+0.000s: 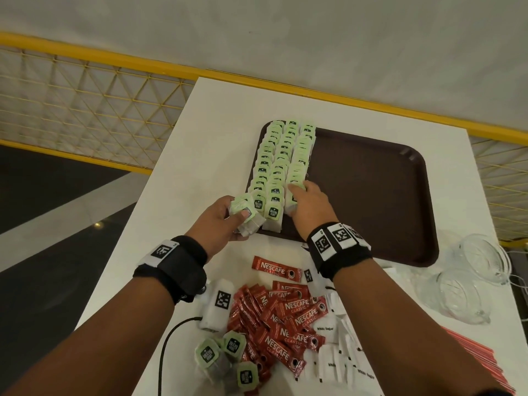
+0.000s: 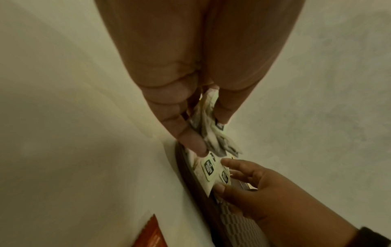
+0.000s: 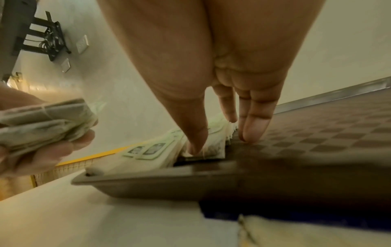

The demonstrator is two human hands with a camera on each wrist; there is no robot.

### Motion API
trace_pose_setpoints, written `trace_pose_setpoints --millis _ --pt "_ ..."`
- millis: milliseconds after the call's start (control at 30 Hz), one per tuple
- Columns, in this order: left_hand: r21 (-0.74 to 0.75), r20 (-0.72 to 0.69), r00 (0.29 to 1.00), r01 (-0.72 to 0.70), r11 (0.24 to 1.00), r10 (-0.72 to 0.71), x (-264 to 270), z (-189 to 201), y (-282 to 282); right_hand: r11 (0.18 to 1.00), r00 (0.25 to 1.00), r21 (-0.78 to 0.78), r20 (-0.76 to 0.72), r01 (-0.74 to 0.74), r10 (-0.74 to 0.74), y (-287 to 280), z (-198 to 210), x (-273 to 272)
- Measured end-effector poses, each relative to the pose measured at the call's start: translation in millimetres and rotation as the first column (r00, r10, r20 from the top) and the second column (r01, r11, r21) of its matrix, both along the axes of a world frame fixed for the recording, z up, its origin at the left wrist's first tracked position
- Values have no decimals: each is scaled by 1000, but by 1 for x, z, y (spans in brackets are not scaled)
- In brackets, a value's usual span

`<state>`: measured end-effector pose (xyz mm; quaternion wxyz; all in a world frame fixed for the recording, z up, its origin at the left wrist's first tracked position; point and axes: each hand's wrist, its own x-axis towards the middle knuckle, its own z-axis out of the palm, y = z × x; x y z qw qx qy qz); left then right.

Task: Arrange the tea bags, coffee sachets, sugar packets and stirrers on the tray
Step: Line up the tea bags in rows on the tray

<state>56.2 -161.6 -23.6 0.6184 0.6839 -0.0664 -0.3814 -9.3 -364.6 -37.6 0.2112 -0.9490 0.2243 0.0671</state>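
A brown tray (image 1: 371, 195) lies on the white table (image 1: 214, 124). Three rows of green-tagged tea bags (image 1: 283, 161) fill its left part. My left hand (image 1: 240, 212) grips a bundle of tea bags (image 2: 209, 127) just off the tray's near left corner. My right hand (image 1: 294, 201) rests on the front tea bag of the right row. Its thumb presses that bag (image 3: 211, 147), and its straight fingers (image 3: 253, 127) touch the tray floor (image 3: 317, 133). Near me lie red coffee sachets (image 1: 285, 324), white sugar packets (image 1: 334, 352), three loose tea bags (image 1: 225, 352) and red stirrers (image 1: 480, 364).
Two glass cups (image 1: 480, 264) stand at the table's right edge beside the tray. A white box with a marker and a black cable (image 1: 217, 307) sits left of the sachets. A yellow mesh railing (image 1: 114, 61) runs behind the table. The tray's right part is bare.
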Motion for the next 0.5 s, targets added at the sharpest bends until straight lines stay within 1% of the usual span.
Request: trace_pose_setpoints --millis 100,167,267,300,500 --pt "4 1 1000 -1 1000 1 1 0 3 999 996 -16 91 28 -27 7 9 -9" --pt "5 -2 1000 -3 1000 3 1 0 5 1000 991 -4 132 -26 26 14 15 -15" --pt "10 -4 1000 -3 1000 3 0 0 6 985 981 5 99 -171 169 30 13 -21" --pt "8 -8 1000 -3 1000 3 0 0 6 981 977 7 88 -195 194 34 11 -21" --pt "8 -14 1000 -5 1000 5 0 1 6 980 979 -44 62 -194 197 40 2 -8"
